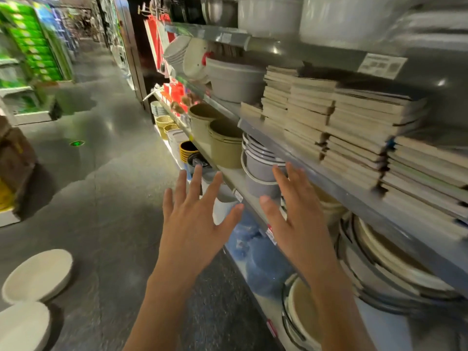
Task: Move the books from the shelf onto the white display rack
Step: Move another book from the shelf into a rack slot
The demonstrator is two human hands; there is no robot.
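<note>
Up front in the head view, both arms reach forward with nothing held. Left hand [195, 224] has its fingers spread straight, palm down, over the aisle floor [106, 198] just off the front edge of the shelving. Right hand [296, 224] is likewise spread flat, fingers straight, raised in front of a lower shelf's front edge, near a stack of grey bowls [260, 171]; it touches nothing that can be seen.

Books [349, 127] lie in several flat stacks on the grey metal shelf [329, 173] above and to the right of the hands, pages facing out, the stacks running along the shelf's front edge toward the right side. Both hands are well below the stacks and apart from them.

Left of the books on the same shelf stands a grey tub [235, 82]. Olive-coloured buckets [222, 145] sit on the shelf beneath. White basins [38, 274] rest on the floor at lower left. Motion blur softens the right side.
</note>
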